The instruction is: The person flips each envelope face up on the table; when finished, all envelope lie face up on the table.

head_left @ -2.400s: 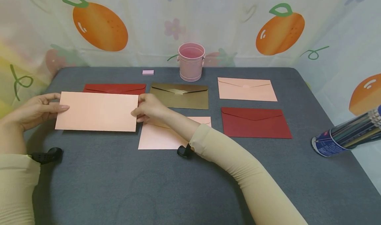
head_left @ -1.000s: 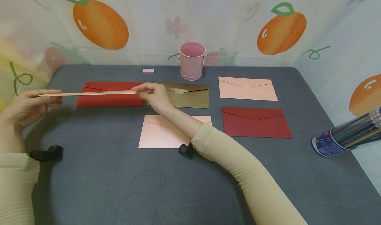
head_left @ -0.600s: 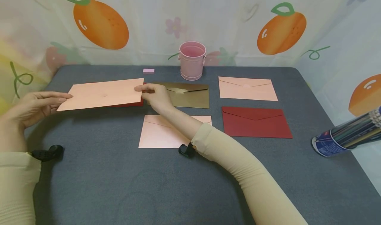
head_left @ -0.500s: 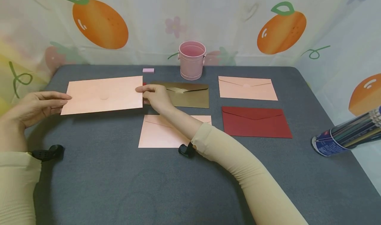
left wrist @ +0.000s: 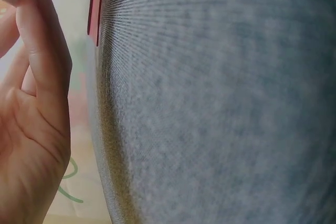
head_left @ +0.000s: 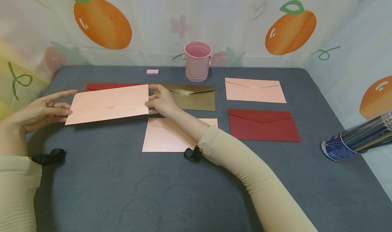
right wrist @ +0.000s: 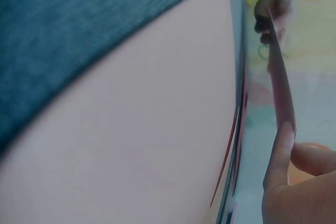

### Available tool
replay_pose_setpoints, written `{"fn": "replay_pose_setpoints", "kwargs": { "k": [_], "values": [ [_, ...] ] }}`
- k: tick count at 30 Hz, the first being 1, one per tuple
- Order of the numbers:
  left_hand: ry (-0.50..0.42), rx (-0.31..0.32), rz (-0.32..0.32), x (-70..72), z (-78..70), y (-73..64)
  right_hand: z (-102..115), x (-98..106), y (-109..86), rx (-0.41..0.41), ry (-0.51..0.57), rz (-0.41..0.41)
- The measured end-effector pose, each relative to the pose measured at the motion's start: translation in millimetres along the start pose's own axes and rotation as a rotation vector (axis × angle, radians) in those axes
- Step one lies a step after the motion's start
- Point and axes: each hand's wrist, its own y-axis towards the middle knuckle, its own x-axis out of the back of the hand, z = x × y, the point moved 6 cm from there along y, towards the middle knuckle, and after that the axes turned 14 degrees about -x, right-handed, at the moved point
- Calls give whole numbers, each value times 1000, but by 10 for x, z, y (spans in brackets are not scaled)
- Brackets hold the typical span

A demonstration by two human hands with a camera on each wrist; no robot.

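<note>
In the head view, my left hand [head_left: 43, 111] pinches the left edge of a pale pink envelope [head_left: 107, 104] between thumb and fingers. At its right edge, my right hand [head_left: 162, 101] grips it. A small curved flap mark shows on the face turned up. The envelope is held tilted above the table, partly covering a red envelope [head_left: 104, 86] behind it. Seen from the right wrist, the held envelope is nearly edge-on [right wrist: 282, 87]. Beyond the right hand lies a gold-brown envelope [head_left: 197, 99]; below its forearm is another pink envelope [head_left: 165, 140], partly hidden.
On the right of the grey table [head_left: 122, 191] lie a pink envelope [head_left: 254, 90] and a dark red envelope [head_left: 264, 125]. A pink bucket [head_left: 197, 63] and a small lilac block [head_left: 152, 72] stand at the back. A blue can of pencils [head_left: 340, 147] is at far right.
The held envelope has been turned from its plain face, through edge-on, to the face with the flap mark. It has since come down slightly, uncovering the red envelope's top edge.
</note>
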Motion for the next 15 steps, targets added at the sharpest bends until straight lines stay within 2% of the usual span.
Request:
{"fn": "replay_pose_setpoints", "kwargs": {
  "k": [3, 8, 10, 11, 15],
  "values": [
    [45, 17, -21, 6, 4, 18, -4, 5, 12, -7, 3, -9],
    [244, 81, -45, 0, 11, 61, 3, 15, 35, 1, 7, -19],
    [317, 100, -8, -42, 11, 91, 13, 19, 37, 14, -9, -26],
    [324, 104, 24, -77, 11, 109, 19, 21, 38, 22, -20, -32],
    [295, 119, 162, -247, 4, 184, 27, 29, 40, 35, -46, -52]
  ]
}}
